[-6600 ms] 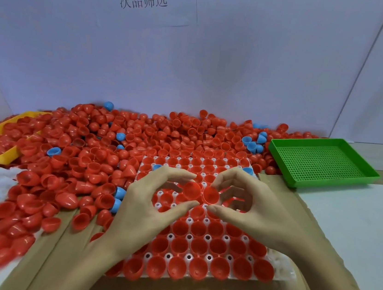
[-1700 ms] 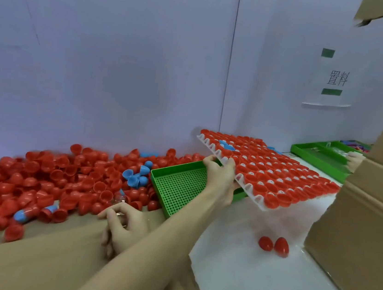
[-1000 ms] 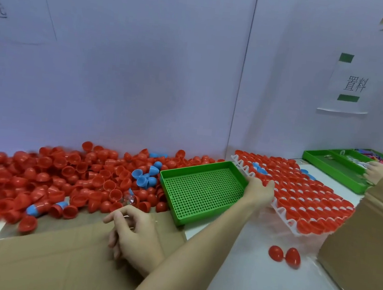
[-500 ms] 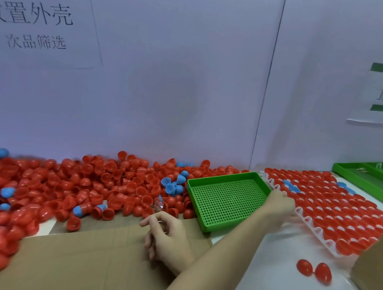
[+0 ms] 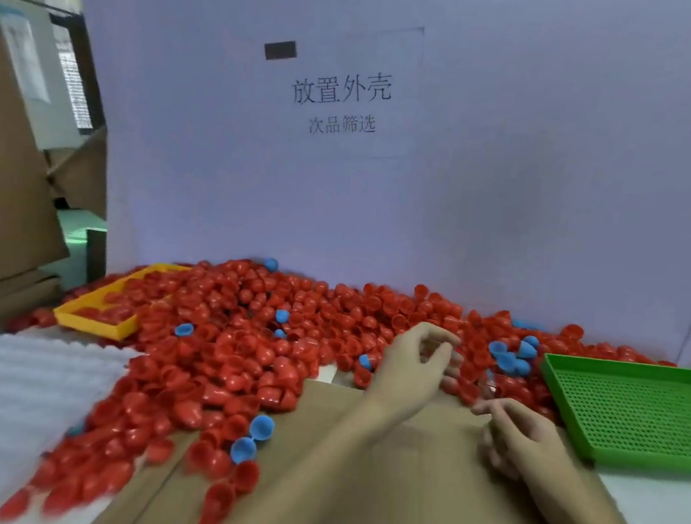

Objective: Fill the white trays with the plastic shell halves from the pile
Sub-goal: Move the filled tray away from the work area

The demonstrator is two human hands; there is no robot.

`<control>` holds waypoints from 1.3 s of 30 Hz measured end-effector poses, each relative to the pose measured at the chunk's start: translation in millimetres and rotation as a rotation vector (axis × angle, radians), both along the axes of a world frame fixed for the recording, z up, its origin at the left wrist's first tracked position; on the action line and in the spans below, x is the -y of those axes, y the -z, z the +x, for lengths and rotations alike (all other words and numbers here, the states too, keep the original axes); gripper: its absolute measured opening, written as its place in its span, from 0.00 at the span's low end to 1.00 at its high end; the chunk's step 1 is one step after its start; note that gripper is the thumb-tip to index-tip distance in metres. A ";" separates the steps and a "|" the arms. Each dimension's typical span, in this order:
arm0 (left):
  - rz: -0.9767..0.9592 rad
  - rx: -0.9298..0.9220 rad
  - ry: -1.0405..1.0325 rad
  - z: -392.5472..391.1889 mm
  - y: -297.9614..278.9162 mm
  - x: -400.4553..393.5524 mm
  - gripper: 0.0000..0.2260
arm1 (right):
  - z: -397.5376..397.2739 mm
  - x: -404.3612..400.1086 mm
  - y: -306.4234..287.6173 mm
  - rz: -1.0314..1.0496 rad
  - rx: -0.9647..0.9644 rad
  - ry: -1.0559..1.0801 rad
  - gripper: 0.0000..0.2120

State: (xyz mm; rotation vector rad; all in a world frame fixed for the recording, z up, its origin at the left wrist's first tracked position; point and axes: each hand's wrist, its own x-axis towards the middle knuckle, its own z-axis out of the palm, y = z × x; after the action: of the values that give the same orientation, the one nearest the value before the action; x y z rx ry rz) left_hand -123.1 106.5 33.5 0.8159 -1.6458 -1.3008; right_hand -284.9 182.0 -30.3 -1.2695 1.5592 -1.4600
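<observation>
The left hand (image 5: 411,368) hovers over the near edge of the pile of red shell halves (image 5: 247,337), fingers loosely curled with thumb and forefinger nearly meeting; whether it pinches anything I cannot tell (there is motion blur). The right hand (image 5: 520,435) rests on the brown cardboard sheet (image 5: 373,483) covering the table, fingers relaxed and holding nothing. Half a second ago the right hand was stretched out to the filled white tray at the far right; now it is back near the body and that tray is out of view. A white foam tray (image 5: 6,385) lies at left beside the pile. The green perforated tray (image 5: 639,411) sits at right, and a yellow tray (image 5: 112,307) is half buried at the pile's left.
</observation>
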 end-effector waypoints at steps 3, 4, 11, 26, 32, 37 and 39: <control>-0.282 0.218 -0.410 127.4 11.4 30.5 0.08 | 5.2 -0.1 0.1 0.008 -0.023 0.001 0.13; -0.398 0.334 -0.553 174.2 20.4 38.5 0.07 | 5.1 2.1 1.7 0.003 -0.027 0.017 0.13; 0.117 1.284 -0.924 358.8 40.0 63.2 0.26 | 1.0 3.8 11.8 0.018 -0.098 0.035 0.13; 0.097 1.171 -0.736 378.3 12.4 73.0 0.33 | 1.2 7.8 13.1 0.034 -0.094 0.045 0.13; 0.003 1.064 -0.706 359.5 -24.3 78.9 0.33 | 7.1 3.5 5.5 0.037 -0.100 0.050 0.13; -0.212 0.994 -0.603 293.1 -66.2 72.7 0.32 | 5.7 5.3 8.9 0.040 -0.079 0.045 0.13; -0.331 0.932 -0.492 254.2 -75.5 62.5 0.32 | 3.0 6.5 11.1 0.043 -0.069 0.045 0.13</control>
State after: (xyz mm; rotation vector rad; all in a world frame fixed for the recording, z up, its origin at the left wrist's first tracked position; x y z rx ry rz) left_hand 131.1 44.0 109.0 1.6244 -2.0662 -0.2583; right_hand -281.9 175.4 -41.4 -1.2791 1.6654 -1.4158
